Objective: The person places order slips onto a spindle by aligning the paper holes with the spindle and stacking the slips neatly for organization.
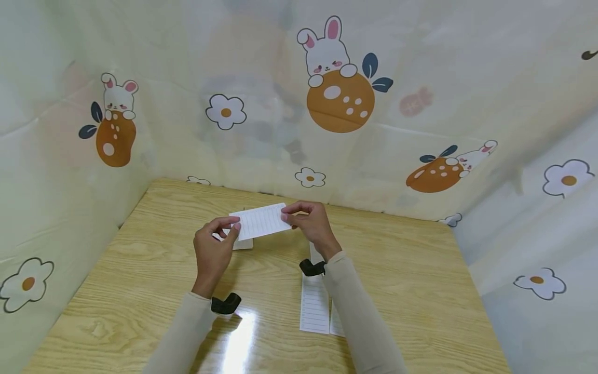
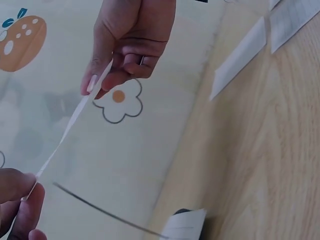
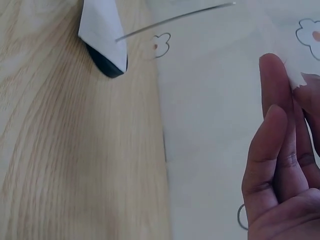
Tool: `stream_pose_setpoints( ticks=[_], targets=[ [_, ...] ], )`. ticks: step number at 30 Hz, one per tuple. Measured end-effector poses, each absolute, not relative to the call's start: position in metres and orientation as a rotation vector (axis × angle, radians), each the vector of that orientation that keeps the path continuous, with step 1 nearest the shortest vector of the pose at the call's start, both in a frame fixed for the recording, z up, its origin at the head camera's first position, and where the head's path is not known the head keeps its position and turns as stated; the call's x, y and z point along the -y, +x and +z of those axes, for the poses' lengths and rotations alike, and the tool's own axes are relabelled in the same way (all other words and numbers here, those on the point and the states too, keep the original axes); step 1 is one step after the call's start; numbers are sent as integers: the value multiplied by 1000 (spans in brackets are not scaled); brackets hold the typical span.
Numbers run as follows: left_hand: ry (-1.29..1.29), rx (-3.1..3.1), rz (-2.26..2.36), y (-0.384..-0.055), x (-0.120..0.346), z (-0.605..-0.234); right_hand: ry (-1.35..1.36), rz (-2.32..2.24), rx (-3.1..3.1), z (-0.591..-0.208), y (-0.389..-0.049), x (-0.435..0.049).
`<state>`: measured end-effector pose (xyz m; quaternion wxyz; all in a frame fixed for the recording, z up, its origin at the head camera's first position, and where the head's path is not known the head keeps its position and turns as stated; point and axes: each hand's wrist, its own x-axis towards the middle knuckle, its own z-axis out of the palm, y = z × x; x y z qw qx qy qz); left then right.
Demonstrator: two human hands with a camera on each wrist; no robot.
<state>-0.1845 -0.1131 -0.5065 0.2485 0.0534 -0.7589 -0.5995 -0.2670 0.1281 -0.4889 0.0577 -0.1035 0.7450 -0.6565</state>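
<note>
A white lined paper slip [image 1: 261, 221] is stretched between both hands above the table. My left hand [image 1: 214, 254] pinches its left end between thumb and fingers, while my right hand [image 1: 318, 226] pinches the right end. The left wrist view catches the slip [image 2: 75, 117] almost edge-on. Below and behind it stands a bill spike: a thin metal rod [image 3: 175, 19] rises from a dark base [image 3: 105, 65], and white paper [image 3: 102, 25] lies over that base. From the head, only the near corner of this paper [image 1: 245, 244] shows beneath the slip.
Several lined slips [image 1: 315, 311] lie on the wooden table [image 1: 397, 270] by the right forearm, which partly covers them. Black wrist-worn devices [image 1: 226, 304] sit at both cuffs. A printed curtain [image 1: 261, 150] rises along the table's back and sides.
</note>
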Motion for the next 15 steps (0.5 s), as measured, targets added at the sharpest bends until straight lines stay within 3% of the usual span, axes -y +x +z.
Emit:
stream_pose_setpoints(
  ticks=[15],
  targets=[
    [158, 2022, -1616, -188, 128, -496, -359, -2039, -2230, -478, -268, -109]
  ],
)
